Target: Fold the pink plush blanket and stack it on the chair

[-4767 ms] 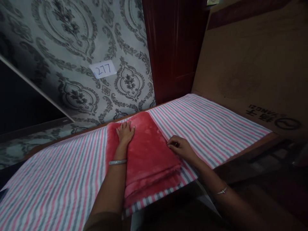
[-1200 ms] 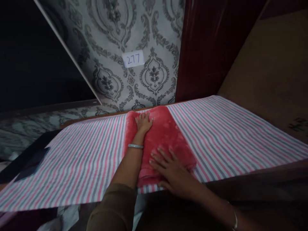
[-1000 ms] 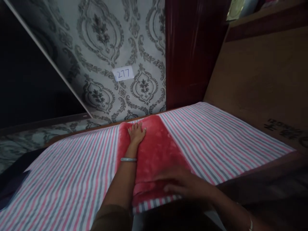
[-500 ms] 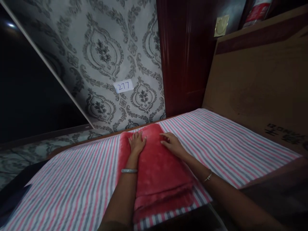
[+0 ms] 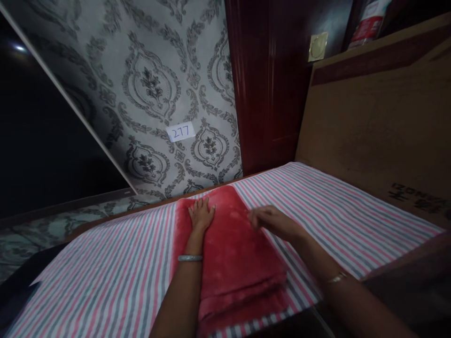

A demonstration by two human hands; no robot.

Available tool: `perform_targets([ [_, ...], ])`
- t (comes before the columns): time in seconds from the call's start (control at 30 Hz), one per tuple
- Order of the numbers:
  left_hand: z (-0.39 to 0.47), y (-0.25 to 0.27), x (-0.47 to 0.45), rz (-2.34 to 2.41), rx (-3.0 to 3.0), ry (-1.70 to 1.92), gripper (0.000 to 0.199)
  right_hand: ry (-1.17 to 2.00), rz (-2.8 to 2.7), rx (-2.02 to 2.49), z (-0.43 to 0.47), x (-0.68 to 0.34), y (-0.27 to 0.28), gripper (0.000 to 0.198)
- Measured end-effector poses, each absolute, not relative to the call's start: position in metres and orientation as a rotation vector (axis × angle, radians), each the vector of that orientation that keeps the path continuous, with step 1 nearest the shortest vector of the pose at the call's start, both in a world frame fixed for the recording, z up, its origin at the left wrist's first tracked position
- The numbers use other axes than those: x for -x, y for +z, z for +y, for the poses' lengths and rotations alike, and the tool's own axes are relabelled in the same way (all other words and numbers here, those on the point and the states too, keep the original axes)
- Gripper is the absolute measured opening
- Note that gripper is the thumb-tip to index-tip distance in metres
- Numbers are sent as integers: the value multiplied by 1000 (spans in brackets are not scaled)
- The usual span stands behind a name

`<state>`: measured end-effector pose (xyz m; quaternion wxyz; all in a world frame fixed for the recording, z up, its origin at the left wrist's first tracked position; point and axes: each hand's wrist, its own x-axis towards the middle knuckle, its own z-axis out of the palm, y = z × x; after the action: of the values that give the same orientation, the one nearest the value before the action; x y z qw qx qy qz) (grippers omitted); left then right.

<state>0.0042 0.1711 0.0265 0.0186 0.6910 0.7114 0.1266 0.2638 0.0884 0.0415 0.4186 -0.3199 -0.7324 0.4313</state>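
A folded red plush blanket (image 5: pixel 232 244) lies on a striped cloth, its layered edges towards me. My left hand (image 5: pixel 202 215) rests flat on the blanket's far left part, fingers spread, with a bangle on the wrist. My right hand (image 5: pixel 271 220) is at the blanket's right edge, its fingers bent inward and smeared by motion. Whether they pinch the edge or only brush it does not show. A thin bracelet (image 5: pixel 337 278) sits on the right wrist.
The pink, white and grey striped cloth (image 5: pixel 127 263) covers the surface under the blanket. On the right stands a large cardboard box (image 5: pixel 373 126). A dark screen (image 5: pixel 52 126) is at the left. Patterned wallpaper behind carries a paper label (image 5: pixel 181 132) reading 277.
My right hand has moved right and nearer to me along the blanket's edge, its fingers now more curled. My left hand stays in place on the blanket. The view has tilted slightly.
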Motion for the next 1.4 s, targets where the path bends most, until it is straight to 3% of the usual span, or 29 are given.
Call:
perform_targets([
  [0.07,171,27,-5,2215,-2132,388,58,1536,-1936,497,61,-288,47,79],
  [0.13,170,27,-7,2218,-2136,406,59,1550,-1866,568,43,-297,53,74],
  [0.27,163,33,-12,2255,-2145,531,59,1039,-1820,864,49,-264,60,59],
  [0.47,138,56,2,2308,-2278,499,57,441,-2306,1164,95,-182,62,63],
  [0.63,125,40,32,2385,-2029,262,62,305,-2367,1418,113,-171,27,64],
  [0.77,125,22,41,2353,-1972,300,65,314,-2355,1432,115,-175,6,63],
  [1.13,121,30,52,2327,-1811,644,66,430,-2322,1247,122,-194,-3,58],
  [1.4,70,22,104,1704,-1008,1191,92,1188,-1463,1099,76,-269,-51,90],
])
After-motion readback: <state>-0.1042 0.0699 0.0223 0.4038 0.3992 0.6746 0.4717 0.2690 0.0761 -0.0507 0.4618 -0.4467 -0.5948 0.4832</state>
